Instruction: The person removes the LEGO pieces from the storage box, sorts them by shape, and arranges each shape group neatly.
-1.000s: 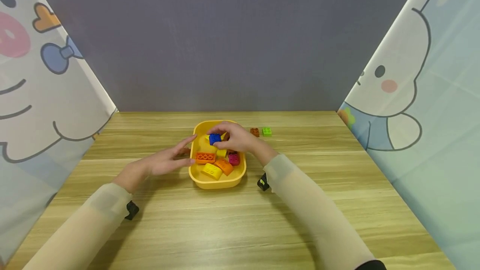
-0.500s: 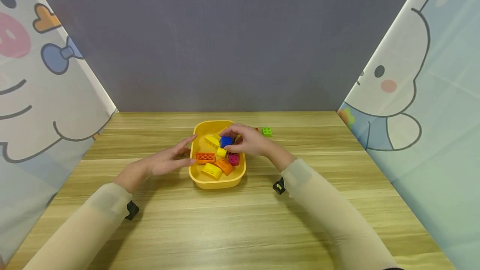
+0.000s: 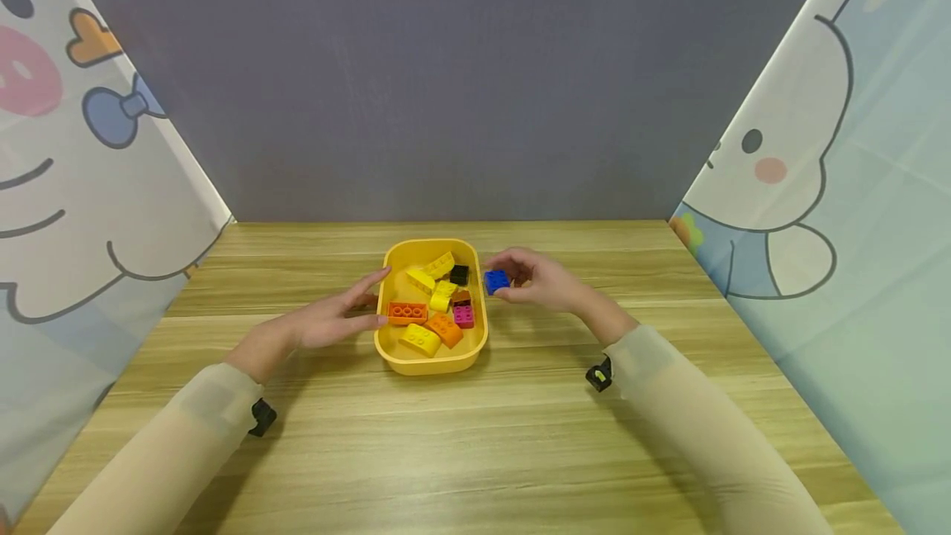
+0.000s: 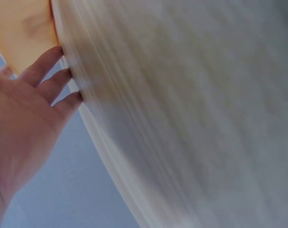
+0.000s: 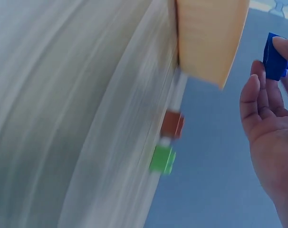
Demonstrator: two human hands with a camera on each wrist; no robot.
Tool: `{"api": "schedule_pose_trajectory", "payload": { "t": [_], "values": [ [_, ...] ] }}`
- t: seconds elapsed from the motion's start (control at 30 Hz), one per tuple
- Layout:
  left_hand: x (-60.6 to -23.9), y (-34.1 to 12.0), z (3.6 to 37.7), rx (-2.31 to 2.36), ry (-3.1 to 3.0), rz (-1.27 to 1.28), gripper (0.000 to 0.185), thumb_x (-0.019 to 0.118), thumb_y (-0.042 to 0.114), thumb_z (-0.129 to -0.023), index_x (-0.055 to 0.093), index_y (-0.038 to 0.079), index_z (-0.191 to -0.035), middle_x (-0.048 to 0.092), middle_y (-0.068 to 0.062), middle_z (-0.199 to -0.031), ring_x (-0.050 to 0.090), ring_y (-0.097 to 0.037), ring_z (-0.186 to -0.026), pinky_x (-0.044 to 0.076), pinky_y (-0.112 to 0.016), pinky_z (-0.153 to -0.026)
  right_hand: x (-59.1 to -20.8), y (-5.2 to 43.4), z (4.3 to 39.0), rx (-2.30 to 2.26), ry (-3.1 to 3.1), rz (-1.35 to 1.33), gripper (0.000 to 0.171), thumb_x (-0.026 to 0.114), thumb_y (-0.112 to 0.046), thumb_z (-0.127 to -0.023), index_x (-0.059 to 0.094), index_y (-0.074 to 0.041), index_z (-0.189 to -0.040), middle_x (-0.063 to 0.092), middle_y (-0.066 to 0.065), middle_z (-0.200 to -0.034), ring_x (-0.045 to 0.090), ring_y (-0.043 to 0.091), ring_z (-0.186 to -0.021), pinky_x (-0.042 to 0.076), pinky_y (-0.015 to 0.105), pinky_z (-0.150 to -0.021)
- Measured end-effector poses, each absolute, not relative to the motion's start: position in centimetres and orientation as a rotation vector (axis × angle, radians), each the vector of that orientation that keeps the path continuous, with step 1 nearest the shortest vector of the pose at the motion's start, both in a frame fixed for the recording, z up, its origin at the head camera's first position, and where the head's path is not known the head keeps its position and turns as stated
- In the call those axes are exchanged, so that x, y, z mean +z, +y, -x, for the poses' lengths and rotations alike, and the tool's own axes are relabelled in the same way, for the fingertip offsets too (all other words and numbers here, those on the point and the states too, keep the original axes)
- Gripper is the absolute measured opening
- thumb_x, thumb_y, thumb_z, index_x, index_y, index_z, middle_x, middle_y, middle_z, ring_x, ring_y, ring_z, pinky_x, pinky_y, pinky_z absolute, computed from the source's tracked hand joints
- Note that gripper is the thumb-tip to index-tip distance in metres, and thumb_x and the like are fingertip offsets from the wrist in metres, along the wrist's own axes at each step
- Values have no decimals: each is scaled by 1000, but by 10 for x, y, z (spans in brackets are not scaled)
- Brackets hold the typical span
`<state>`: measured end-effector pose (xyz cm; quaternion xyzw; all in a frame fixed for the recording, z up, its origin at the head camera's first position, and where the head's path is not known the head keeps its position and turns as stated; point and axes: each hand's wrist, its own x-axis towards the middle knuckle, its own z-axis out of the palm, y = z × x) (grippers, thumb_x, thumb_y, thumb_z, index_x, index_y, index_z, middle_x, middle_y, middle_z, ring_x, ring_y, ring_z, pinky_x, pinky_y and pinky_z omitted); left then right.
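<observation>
A yellow tray (image 3: 429, 363) sits mid-table and holds several bricks: yellow, orange, pink and black. My right hand (image 3: 537, 281) pinches a small blue brick (image 3: 496, 281) just right of the tray, above the table. In the right wrist view the blue brick (image 5: 275, 62) is at my fingertips, beside the tray's wall (image 5: 208, 40). My left hand (image 3: 327, 322) lies flat with straight fingers touching the tray's left wall. In the left wrist view its fingers (image 4: 49, 84) reach the tray's edge (image 4: 25, 33).
A brown brick (image 5: 173, 124) and a green brick (image 5: 162, 159) lie on the table behind my right hand; the hand hides them in the head view. Cartoon-printed cloth panels (image 3: 89, 163) stand on both sides, with a grey wall behind.
My right hand has lifted the blue brick out of the tray and carried it rightward past the tray's right rim. The left hand has stayed against the tray.
</observation>
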<state>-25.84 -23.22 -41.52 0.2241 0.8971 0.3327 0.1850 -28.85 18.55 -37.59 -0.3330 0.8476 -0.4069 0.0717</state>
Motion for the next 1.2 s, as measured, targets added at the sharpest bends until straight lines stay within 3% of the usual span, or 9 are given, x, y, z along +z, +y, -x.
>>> {"api": "schedule_pose_trajectory", "payload": {
  "t": [0.17, 0.43, 0.6, 0.77, 1.1, 1.2],
  "values": [
    [-416, -232, 259, 933, 2535, -642, 90, 57, 59, -110, 1, 40, -178, 39, -33, -171, 40, -54, -158, 30, -76, -127, -380, 214, 293, -1266, 2606, 888, 38, 81, -8, -100, 71, -2, -136, 74, 19, -123, 70, 24, -101, 61, 33, -91],
    [-415, -233, 258, 926, 2530, -635, 90, 57, 60, -110, 1, 40, -177, 39, -32, -172, 40, -54, -159, 30, -77, -127, -386, 259, 305, -1311, 2626, 745, 46, 76, -4, -103, 65, 1, -147, 73, 28, -128, 73, 38, -113, 61, 24, -88],
    [-415, -233, 259, 918, 2534, -640, 90, 58, 60, -110, 1, 40, -177, 40, -32, -171, 41, -53, -158, 31, -77, -126, -390, 281, 315, -1279, 2684, 618, 48, 75, -9, -105, 64, -3, -151, 71, 27, -134, 72, 40, -121, 62, 35, -96],
    [-415, -233, 258, 920, 2531, -637, 90, 57, 60, -110, 1, 40, -178, 40, -32, -171, 40, -54, -158, 30, -77, -126, -398, 296, 325, -1249, 2726, 552, 49, 75, -12, -106, 62, 0, -151, 71, 29, -138, 69, 42, -127, 60, 34, -98],
    [-415, -232, 258, 921, 2529, -634, 90, 57, 61, -110, 1, 40, -177, 40, -31, -172, 40, -54, -158, 30, -77, -126, -412, 305, 340, -1195, 2738, 386, 46, 78, -19, -104, 68, -9, -147, 72, 26, -129, 71, 32, -110, 62, 30, -81],
    [-415, -232, 259, 923, 2526, -635, 90, 57, 61, -110, 1, 40, -177, 39, -31, -172, 40, -54, -159, 31, -77, -126, -412, 303, 345, -1159, 2738, 341, 46, 77, -21, -105, 67, -12, -150, 69, 24, -135, 69, 31, -107, 61, 32, -79]
  ]
}}
